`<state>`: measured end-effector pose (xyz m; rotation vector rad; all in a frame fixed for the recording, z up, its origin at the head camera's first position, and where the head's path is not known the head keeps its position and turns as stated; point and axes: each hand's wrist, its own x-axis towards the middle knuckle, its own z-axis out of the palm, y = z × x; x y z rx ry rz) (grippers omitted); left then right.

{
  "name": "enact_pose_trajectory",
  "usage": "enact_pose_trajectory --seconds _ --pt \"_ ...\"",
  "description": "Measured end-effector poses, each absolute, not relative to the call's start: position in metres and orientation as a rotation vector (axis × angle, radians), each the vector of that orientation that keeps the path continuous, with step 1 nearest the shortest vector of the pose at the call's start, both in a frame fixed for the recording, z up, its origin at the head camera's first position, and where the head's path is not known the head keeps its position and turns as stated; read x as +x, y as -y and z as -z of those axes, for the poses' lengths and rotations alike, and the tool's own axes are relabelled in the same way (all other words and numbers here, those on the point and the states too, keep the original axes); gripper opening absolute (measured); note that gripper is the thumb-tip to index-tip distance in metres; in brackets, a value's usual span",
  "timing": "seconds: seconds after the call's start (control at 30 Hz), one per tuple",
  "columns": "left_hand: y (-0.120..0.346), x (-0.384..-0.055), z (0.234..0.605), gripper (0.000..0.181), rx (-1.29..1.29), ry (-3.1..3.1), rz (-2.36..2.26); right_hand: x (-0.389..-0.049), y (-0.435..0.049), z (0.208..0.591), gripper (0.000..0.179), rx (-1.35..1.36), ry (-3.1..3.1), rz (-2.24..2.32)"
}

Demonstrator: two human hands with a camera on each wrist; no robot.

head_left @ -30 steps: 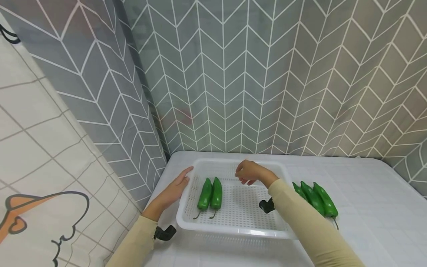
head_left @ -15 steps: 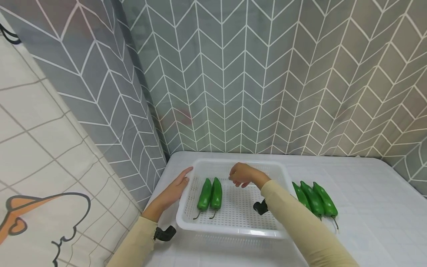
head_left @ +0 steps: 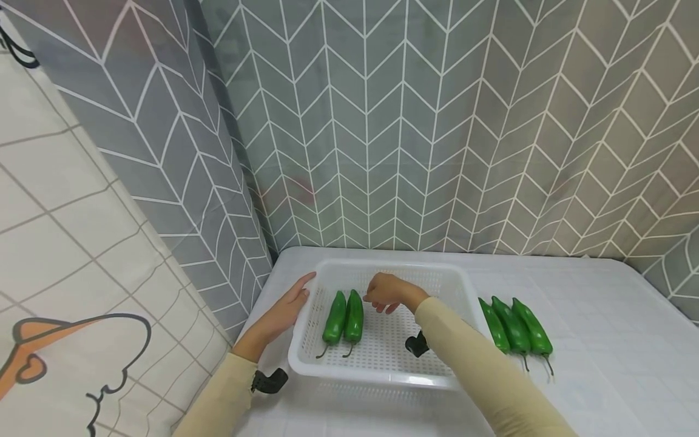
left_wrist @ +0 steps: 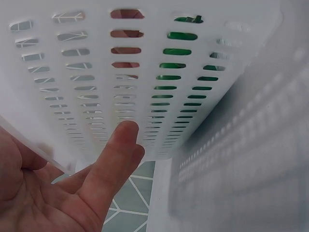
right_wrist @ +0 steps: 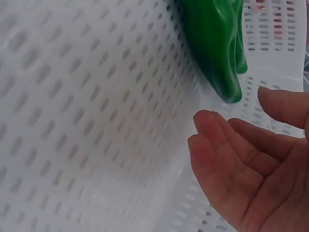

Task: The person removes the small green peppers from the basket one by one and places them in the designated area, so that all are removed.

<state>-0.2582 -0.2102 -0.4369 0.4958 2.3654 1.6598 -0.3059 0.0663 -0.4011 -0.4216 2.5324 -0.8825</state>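
Observation:
My left hand (head_left: 286, 309) rests against the left side of a white plastic basket (head_left: 382, 381). In the left wrist view, its straight fingers (left_wrist: 108, 166) touch the slotted outer wall beneath the rim. Two green peppers (head_left: 354, 318) lie side by side on the basket's left part, stems toward me. Over the basket, just right of these peppers, hovers my right hand (head_left: 386, 290). The right wrist view shows its fingers (right_wrist: 227, 169) loosely bent around nothing, apart from the pepper tips (right_wrist: 227, 87).
Several more green peppers (head_left: 535, 331) lie on the white tablecloth (head_left: 606, 340) right of the basket; my right sleeve passes close by them. A grey patterned curtain (head_left: 404, 152) hangs behind the table, and a white patterned cloth (head_left: 71, 255) hangs at left.
My right hand has moved left over the basket, closer to the two peppers inside. More of the peppers on the right now show past the sleeve. The left hand has stayed put.

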Motion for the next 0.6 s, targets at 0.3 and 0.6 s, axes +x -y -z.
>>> enact_pose_trajectory --seconds 0.3,0.6 --pt "0.210 -0.257 0.435 0.051 0.524 -2.377 -1.648 -0.301 -0.048 0.405 0.018 -0.425 -2.529 0.870" --pt "0.211 -0.257 0.436 0.051 0.515 -2.367 -1.656 -0.300 -0.032 0.413 0.012 -0.381 -2.573 0.844"
